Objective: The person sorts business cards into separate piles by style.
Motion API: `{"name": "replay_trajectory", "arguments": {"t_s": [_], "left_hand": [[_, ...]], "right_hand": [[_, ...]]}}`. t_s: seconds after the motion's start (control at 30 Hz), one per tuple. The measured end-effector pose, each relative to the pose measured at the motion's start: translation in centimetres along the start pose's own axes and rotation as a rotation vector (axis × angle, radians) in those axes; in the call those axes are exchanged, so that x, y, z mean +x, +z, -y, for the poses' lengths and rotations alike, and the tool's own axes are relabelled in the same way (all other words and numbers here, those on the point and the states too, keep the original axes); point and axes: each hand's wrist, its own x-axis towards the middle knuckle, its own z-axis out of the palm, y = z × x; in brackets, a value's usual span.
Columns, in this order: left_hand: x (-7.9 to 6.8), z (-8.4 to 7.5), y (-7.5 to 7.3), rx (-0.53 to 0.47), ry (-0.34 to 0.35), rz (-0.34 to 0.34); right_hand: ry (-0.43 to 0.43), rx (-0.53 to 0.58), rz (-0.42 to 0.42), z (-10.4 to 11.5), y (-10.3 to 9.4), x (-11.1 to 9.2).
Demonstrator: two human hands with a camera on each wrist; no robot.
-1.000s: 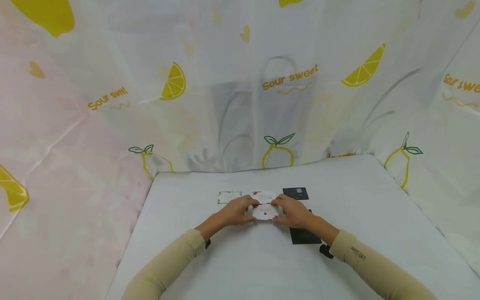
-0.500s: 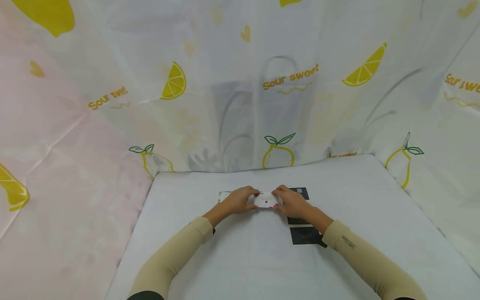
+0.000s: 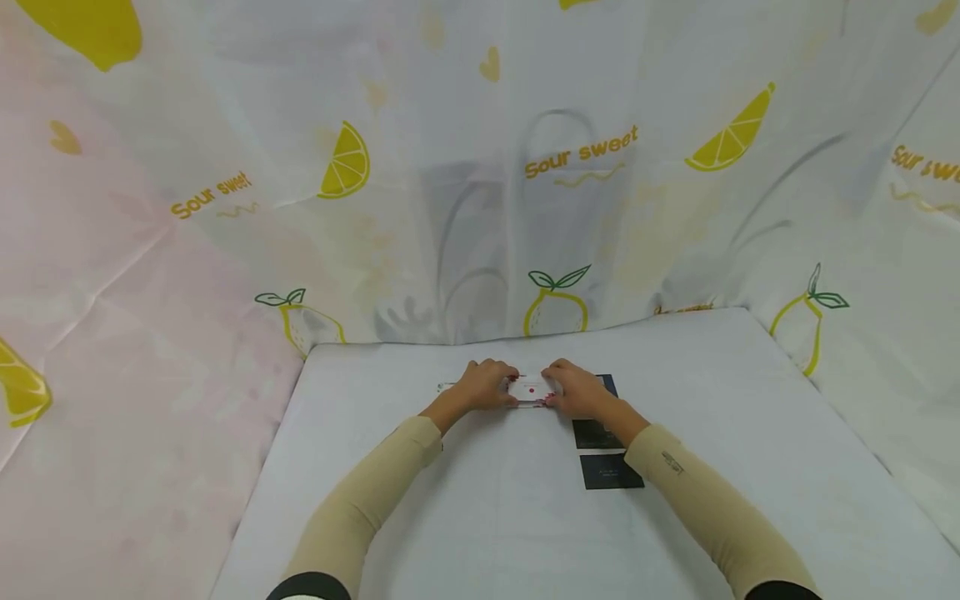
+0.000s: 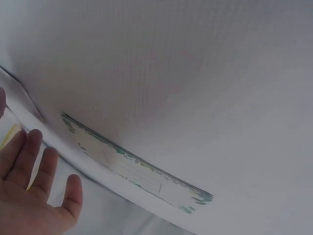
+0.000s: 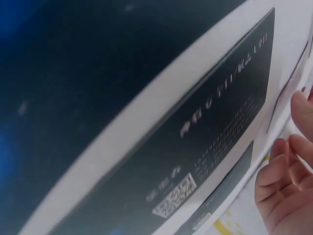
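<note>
Between both hands is a white card [image 3: 531,388] with a red dot and red flowers at its corners. My left hand [image 3: 482,385] pinches its left end, and my right hand [image 3: 576,389] pinches the right end. Just below its near edge shows the rim of another white card [image 3: 534,406], mostly covered. Left of it lies a stack of leaf-bordered cards [image 4: 137,166], nearly hidden behind my left hand in the head view. Black cards [image 5: 220,107] with pale print lie beside my right hand in the right wrist view.
Under the right forearm, a black card [image 3: 595,434] lies above a nearer one [image 3: 611,472], and a third [image 3: 609,382] is partly hidden by the right hand. The white table [image 3: 480,517] ends at a lemon-print cloth [image 3: 405,250] at the back.
Both hands have moved away from the body, carrying the red-dot card from below the other red-flowered card to over it. The black and leaf-bordered cards stay in place.
</note>
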Motion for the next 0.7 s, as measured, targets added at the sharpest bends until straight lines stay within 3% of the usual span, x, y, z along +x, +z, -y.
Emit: {"name": "replay_trajectory", "arguments": {"t_s": [0.27, 0.7], "left_hand": [[0.16, 0.00, 0.27, 0.027, -0.022, 0.040], [0.04, -0.07, 0.82, 0.009, -0.012, 0.058]], "right_hand": [[0.007, 0.021, 0.017, 0.51, 0.41, 0.41], [0.094, -0.026, 0.082, 0.84, 0.86, 0.85]]}}
